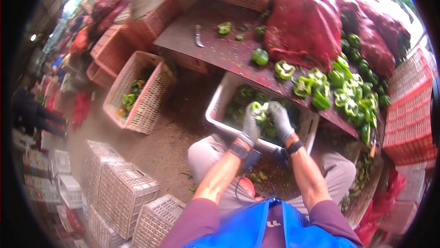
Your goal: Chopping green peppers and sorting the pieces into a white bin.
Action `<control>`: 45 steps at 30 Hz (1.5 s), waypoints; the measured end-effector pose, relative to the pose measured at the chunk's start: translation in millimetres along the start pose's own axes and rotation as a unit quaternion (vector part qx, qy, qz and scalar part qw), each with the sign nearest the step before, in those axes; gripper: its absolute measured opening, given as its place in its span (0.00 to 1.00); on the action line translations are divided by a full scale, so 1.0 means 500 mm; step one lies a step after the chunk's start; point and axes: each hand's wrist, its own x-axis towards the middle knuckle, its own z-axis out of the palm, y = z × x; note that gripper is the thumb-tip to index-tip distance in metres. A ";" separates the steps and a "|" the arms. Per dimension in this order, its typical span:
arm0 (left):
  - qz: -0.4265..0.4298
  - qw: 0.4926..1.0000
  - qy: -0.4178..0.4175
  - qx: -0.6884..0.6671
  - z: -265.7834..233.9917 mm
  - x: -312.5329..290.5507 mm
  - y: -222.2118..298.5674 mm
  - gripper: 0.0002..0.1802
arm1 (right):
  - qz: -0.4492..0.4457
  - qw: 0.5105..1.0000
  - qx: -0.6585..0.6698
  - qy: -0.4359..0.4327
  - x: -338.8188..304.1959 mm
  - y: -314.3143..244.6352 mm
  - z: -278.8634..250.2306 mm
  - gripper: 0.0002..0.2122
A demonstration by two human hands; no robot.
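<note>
1. The big red sack (305,23) sits on the far right part of the table (215,46). It looks heavy and slumps toward the front edge, so it could push the heap of cut green peppers (341,94) off that edge and onto the ground.
2. The white crate (220,110) stands under the table's front edge, just past the person's knees. A bump from a knee could tip it.
3. The left hand (250,126) and the right hand (280,120) both wear grey gloves, and the fingers close around one green pepper (259,110) over the crate. The gloves may be slick — the pepper could slip and fall outside the crate.
4. A knife (198,36) lies near the table's far left corner — a careless reach could meet the blade.
</note>
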 end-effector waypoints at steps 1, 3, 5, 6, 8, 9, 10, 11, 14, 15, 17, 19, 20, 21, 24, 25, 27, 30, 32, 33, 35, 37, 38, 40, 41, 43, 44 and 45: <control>-0.006 1.000 -0.022 -0.018 -0.007 0.012 -0.004 0.17 | 0.021 0.997 0.079 0.009 -0.004 -0.018 -0.027 0.08; -0.003 0.999 -0.049 -0.006 -0.019 0.026 -0.011 0.18 | -0.058 0.996 0.066 0.026 -0.029 -0.054 -0.104 0.09; 0.012 0.998 -0.054 0.038 -0.025 0.029 -0.026 0.19 | -0.204 0.966 -0.131 0.089 -0.105 -0.112 -0.188 0.09; 0.023 0.996 -0.054 0.064 -0.026 0.027 -0.031 0.20 | -0.276 0.905 -0.280 0.161 -0.162 -0.152 -0.224 0.08; 0.052 0.986 -0.066 0.146 -0.030 0.014 -0.030 0.22 | -0.348 0.741 -0.487 0.304 -0.282 -0.195 -0.352 0.08; 0.085 0.974 -0.060 0.200 -0.029 0.009 -0.027 0.22 | -0.324 0.669 -0.557 0.370 -0.347 -0.208 -0.418 0.09; 0.093 0.971 -0.048 0.216 -0.022 0.007 -0.034 0.23 | -0.245 0.596 -0.625 0.441 -0.423 -0.223 -0.488 0.10; 0.108 0.965 -0.031 0.236 -0.022 0.005 -0.031 0.24 | -0.115 0.556 -0.662 0.489 -0.483 -0.239 -0.523 0.11; 0.125 0.965 -0.012 0.231 -0.027 0.018 -0.020 0.25 | 0.204 0.422 -0.748 0.470 -0.591 -0.250 -0.586 0.14; 0.082 0.974 0.000 0.212 0.018 -0.002 -0.029 0.20 | 0.102 0.459 -0.769 0.433 -0.624 -0.220 -0.610 0.15; 0.090 0.971 0.006 0.223 0.029 -0.001 -0.012 0.18 | -0.028 0.561 -0.757 0.334 -0.582 -0.160 -0.551 0.16; 0.039 0.981 -0.004 0.190 0.044 -0.015 0.009 0.24 | -0.029 0.683 -0.714 0.150 -0.504 -0.067 -0.432 0.17; 0.083 0.974 -0.023 0.210 0.030 -0.004 0.017 0.23 | -0.003 0.723 -0.690 0.036 -0.467 -0.019 -0.365 0.18; 0.126 0.963 -0.040 0.233 0.013 0.009 0.022 0.22 | 0.034 0.750 -0.655 -0.082 -0.435 0.034 -0.305 0.19; 0.117 0.959 -0.051 0.253 0.014 -0.011 0.024 0.18 | 0.215 0.774 -0.474 -0.360 -0.408 0.211 -0.210 0.23; 0.105 0.963 -0.043 0.243 0.014 -0.006 0.024 0.17 | 0.277 0.791 -0.364 -0.407 -0.416 0.269 -0.206 0.28; 0.080 0.974 -0.042 0.210 0.034 -0.019 0.029 0.15 | 0.434 0.764 -0.135 -0.458 -0.434 0.391 -0.200 0.38; 0.046 0.982 0.010 0.185 0.050 -0.010 0.041 0.16 | 0.421 0.734 -0.166 -0.507 -0.484 0.522 -0.211 0.45; 0.036 0.979 0.048 0.194 0.022 -0.010 0.058 0.14 | 0.522 0.647 -0.118 -0.543 -0.443 0.482 -0.205 0.49; 0.025 0.985 0.056 0.164 0.016 0.008 0.054 0.14 | 0.558 0.616 -0.099 -0.547 -0.438 0.475 -0.210 0.51; 0.002 0.986 0.100 0.131 0.030 0.034 0.044 0.13 | 0.565 0.638 -0.033 -0.523 -0.471 0.517 -0.225 0.49; -0.013 0.988 0.132 0.086 0.044 0.046 0.036 0.13 | 0.569 0.655 0.035 -0.495 -0.527 0.552 -0.227 0.48; -0.016 0.986 0.136 0.090 0.048 0.049 0.033 0.14 | 0.571 0.664 0.068 -0.478 -0.553 0.563 -0.227 0.47; -0.032 0.984 0.145 0.096 0.051 0.058 0.026 0.14 | 0.573 0.673 0.098 -0.457 -0.535 0.565 -0.238 0.46; -0.044 0.983 0.145 0.100 0.057 0.063 0.024 0.15 | 0.585 0.668 0.095 -0.451 -0.524 0.565 -0.243 0.45; -0.062 0.978 0.172 0.096 0.074 0.058 0.035 0.17 | 0.612 0.654 0.089 -0.435 -0.527 0.525 -0.227 0.41; -0.057 0.981 0.143 0.116 0.063 0.059 0.038 0.17 | 0.623 0.651 0.082 -0.426 -0.528 0.503 -0.217 0.40; -0.040 0.984 0.112 0.133 0.061 0.061 0.045 0.17 | 0.630 0.649 0.066 -0.421 -0.506 0.473 -0.212 0.38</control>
